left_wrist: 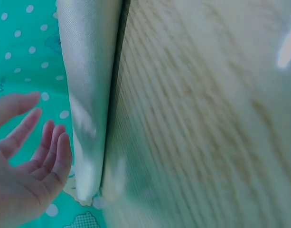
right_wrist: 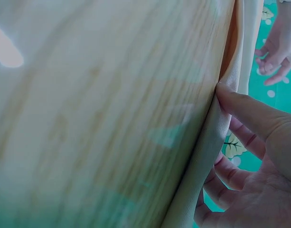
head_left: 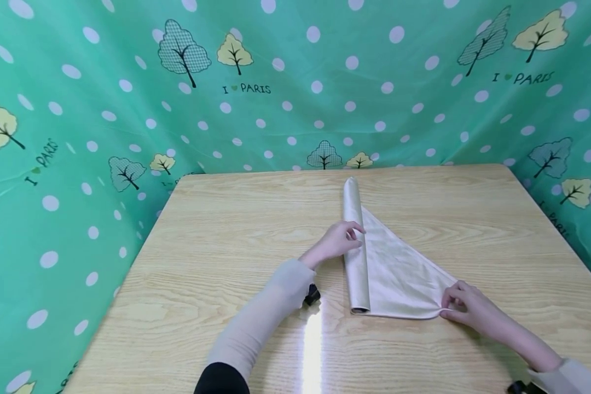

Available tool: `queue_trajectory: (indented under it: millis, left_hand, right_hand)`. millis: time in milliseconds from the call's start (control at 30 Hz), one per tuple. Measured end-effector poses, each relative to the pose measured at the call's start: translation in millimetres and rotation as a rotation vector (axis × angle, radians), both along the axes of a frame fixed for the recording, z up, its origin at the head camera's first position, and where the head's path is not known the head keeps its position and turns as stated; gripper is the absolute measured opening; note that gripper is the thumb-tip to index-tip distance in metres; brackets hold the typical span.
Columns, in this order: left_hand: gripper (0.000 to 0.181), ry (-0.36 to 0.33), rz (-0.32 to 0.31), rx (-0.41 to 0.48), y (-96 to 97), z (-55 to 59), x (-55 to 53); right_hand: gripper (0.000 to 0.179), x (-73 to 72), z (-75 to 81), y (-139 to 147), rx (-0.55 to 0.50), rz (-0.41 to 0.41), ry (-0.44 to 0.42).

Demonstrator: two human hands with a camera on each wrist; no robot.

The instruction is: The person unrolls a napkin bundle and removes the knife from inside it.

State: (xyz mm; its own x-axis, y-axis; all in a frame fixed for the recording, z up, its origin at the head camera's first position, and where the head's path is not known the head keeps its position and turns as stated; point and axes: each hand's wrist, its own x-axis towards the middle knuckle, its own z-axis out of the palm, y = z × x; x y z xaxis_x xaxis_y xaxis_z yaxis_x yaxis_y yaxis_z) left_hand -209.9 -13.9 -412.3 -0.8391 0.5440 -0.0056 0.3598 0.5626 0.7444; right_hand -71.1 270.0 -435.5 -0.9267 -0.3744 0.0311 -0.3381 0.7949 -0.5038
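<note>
A shiny off-white cloth lies on the table, its left part wound into a long upright-running roll and its right part spread flat as a triangle. Over the middle of the roll is my left hand, fingers loosely bent; in the left wrist view the left hand shows a gap between its fingers and the roll. At the near right corner, my right hand pinches the cloth's edge between thumb and fingers. Up close, the right hand has its thumb on the cloth. A dark opening shows at the roll's near end.
The wood-grain table stretches out on both sides of the cloth. Behind and beside it hangs a green dotted curtain printed with trees. A bright light reflection lies on the table's near part.
</note>
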Motion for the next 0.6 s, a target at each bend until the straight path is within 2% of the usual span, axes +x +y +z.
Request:
queue_trajectory:
  millis: [100, 233, 400, 600]
  left_hand:
    - [0.025, 0.028, -0.061, -0.063, 4.9, -0.6, -0.9]
    - [0.025, 0.041, -0.111, -0.154, 11.0, -4.0, -2.0]
    - [0.027, 0.053, -0.146, -0.229, 14.2, -9.6, -3.3]
    - [0.028, 0.008, -0.151, -0.273, 14.5, -11.3, -4.5]
  right_hand:
    - [0.022, -0.9, 0.9, -0.5, 0.006, -0.008, -0.032]
    - [0.023, -1.4, 0.3, -0.2, 0.005, -0.003, -0.015]
    - [0.025, -0.5, -3.1, 0.5, -0.01, 0.021, 0.051]
    - [0.025, -0.5, -3.6, 0.4, -0.012, 0.022, 0.054]
